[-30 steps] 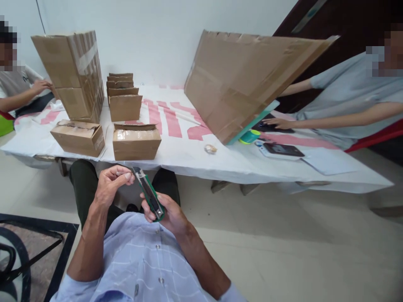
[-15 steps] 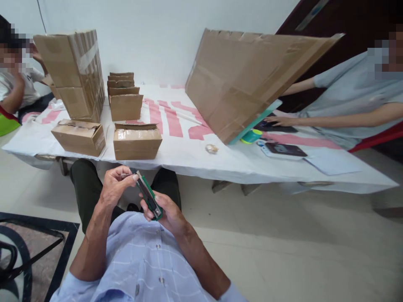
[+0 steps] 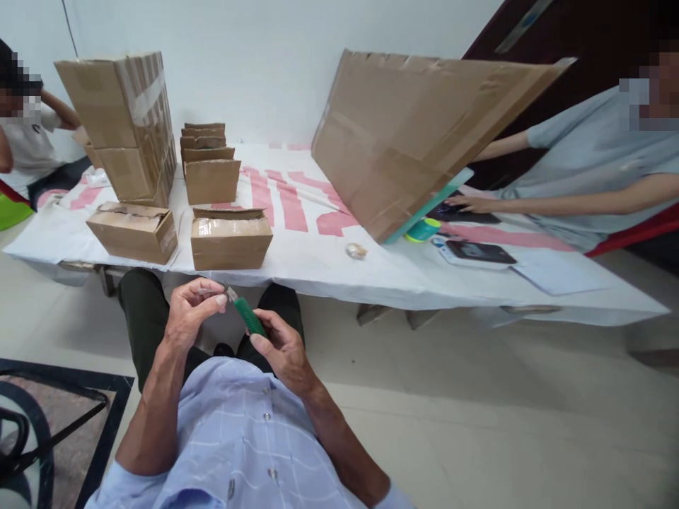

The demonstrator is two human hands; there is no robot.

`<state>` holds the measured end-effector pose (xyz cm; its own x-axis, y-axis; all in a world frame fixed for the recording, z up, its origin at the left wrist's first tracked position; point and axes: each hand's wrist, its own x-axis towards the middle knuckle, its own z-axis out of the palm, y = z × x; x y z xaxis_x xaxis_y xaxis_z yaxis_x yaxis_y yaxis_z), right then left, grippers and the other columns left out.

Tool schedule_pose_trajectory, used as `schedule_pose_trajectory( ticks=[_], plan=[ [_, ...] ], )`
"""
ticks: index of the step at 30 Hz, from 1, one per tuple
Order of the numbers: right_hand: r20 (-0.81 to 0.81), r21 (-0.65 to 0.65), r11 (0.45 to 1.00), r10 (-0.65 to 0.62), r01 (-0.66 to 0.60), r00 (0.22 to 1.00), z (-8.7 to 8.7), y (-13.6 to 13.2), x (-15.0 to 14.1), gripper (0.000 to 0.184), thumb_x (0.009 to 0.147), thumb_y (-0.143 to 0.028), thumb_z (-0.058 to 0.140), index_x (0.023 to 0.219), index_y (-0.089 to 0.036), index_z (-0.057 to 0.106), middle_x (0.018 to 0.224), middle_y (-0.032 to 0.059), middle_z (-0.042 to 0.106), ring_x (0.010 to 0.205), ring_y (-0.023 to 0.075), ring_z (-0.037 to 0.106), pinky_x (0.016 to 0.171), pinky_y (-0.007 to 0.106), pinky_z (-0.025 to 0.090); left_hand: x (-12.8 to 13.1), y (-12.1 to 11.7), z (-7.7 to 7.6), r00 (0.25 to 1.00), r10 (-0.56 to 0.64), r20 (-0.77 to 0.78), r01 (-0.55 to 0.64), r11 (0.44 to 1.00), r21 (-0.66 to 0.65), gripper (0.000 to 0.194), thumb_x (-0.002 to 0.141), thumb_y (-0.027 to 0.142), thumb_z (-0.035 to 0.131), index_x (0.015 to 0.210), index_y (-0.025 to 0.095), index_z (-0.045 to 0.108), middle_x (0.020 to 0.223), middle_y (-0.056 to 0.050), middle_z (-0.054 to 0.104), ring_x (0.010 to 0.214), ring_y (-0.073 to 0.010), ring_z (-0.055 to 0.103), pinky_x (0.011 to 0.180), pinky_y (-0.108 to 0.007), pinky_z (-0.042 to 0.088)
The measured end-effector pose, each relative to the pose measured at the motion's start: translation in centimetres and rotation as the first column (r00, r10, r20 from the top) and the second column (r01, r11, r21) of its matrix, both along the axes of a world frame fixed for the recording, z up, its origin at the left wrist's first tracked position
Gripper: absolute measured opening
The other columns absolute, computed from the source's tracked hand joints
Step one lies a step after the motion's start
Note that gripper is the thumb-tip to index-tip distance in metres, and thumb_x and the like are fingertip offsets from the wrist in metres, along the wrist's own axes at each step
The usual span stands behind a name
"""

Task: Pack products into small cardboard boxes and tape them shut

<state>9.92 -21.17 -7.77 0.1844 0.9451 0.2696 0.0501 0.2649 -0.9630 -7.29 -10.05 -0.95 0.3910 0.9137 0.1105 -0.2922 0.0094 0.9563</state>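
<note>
At far left on the worktop (image 3: 318, 263), a tall stack of taped cartons (image 3: 119, 127); nearer, a small carton (image 3: 130, 237). Nearer than the worktop's edge, left hand (image 3: 183, 314), thumb and fingertips close beside the tip of a green cutter (image 3: 248, 317); cannot tell whether that grip is closed on anything. Just right, right hand (image 3: 283, 350), grip wrapped around the cutter's handle. Farther right, on the worktop, a large tilted cardboard piece (image 3: 414, 134), then a flat dark-screened device (image 3: 480, 253).

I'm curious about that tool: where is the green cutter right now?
In the head view, left of centre, the green cutter is in the right hand, its metal tip close to the left hand, below the table's near edge.
</note>
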Motion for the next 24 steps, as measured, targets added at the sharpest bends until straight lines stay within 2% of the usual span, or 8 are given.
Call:
schedule_pose_trajectory(
  ticks=[3, 7, 12, 18, 21, 24],
  plan=[
    [0.185, 0.069, 0.994, -0.095, 0.084, 0.978, 0.3, -0.1, -0.1, 0.03, 0.096, -0.036, 0.069, 0.123, -0.023, 0.071, 0.109, 0.005, 0.076, 0.1, 0.0203, 0.072, 0.092, 0.034, 0.06, 0.1, -0.2, 0.2, 0.999, 0.027, -0.037, -0.027, 1.0, 0.01, 0.032, 0.066, 0.039, 0.097, 0.077, 0.017, 0.077, 0.062, -0.001, 0.071, 0.057, -0.0121, 0.062, 0.061, -0.025, 0.052],
    [0.333, 0.184, 0.973, -0.195, 0.139, 0.923, 0.6, -0.1, -0.2, 0.027, 0.097, -0.029, 0.067, 0.124, -0.024, 0.069, 0.107, 0.0037, 0.075, 0.098, 0.0198, 0.073, 0.091, 0.033, 0.061, 0.1, -0.4, 0.6, 0.993, 0.057, -0.099, -0.05, 0.997, 0.065, 0.029, 0.072, 0.04, 0.094, 0.07, 0.017, 0.076, 0.06, -0.002, 0.069, 0.055, -0.0118, 0.06, 0.06, -0.025, 0.051],
    [0.462, 0.337, 0.921, -0.342, 0.194, 0.818, 0.6, 0.1, -0.3, 0.027, 0.099, -0.024, 0.065, 0.126, -0.024, 0.066, 0.107, 0.005, 0.075, 0.094, 0.0206, 0.074, 0.086, 0.034, 0.062, 0.0, -0.4, 0.8, 0.992, 0.082, -0.1, -0.07, 0.99, 0.124, 0.029, 0.074, 0.04, 0.093, 0.066, 0.017, 0.076, 0.061, -0.003, 0.07, 0.058, -0.0131, 0.061, 0.061, -0.026, 0.051],
    [0.507, 0.499, 0.834, -0.502, 0.235, 0.701, 0.4, 0.5, -0.9, 0.03, 0.102, -0.02, 0.063, 0.131, -0.023, 0.063, 0.107, 0.0083, 0.075, 0.095, 0.0229, 0.075, 0.084, 0.036, 0.064, 0.8, -0.5, 0.3, 0.985, 0.161, -0.063, -0.15, 0.976, 0.158, 0.03, 0.076, 0.042, 0.09, 0.067, 0.017, 0.075, 0.061, -0.003, 0.069, 0.057, -0.0139, 0.06, 0.062, -0.028, 0.051],
    [0.499, 0.512, 0.817, -0.533, 0.263, 0.684, 0.2, 0.6, -1.1, 0.03, 0.102, -0.02, 0.064, 0.131, -0.024, 0.063, 0.108, 0.0085, 0.076, 0.096, 0.0232, 0.076, 0.084, 0.037, 0.064, 1.2, -0.8, 0.1, 0.971, 0.221, -0.088, -0.199, 0.958, 0.208, 0.03, 0.079, 0.042, 0.085, 0.067, 0.018, 0.072, 0.061, -0.002, 0.067, 0.058, -0.0137, 0.059, 0.062, -0.027, 0.05],
    [0.48, 0.488, 0.822, -0.533, 0.294, 0.697, -0.1, 0.6, -1.3, 0.029, 0.101, -0.021, 0.064, 0.131, -0.024, 0.064, 0.108, 0.0084, 0.076, 0.096, 0.0231, 0.076, 0.085, 0.037, 0.064, 1.6, -1.1, 0.0, 0.929, 0.332, -0.16, -0.273, 0.912, 0.306, 0.027, 0.083, 0.039, 0.081, 0.069, 0.019, 0.071, 0.065, -0.001, 0.068, 0.061, -0.0136, 0.059, 0.063, -0.026, 0.048]
  ],
)
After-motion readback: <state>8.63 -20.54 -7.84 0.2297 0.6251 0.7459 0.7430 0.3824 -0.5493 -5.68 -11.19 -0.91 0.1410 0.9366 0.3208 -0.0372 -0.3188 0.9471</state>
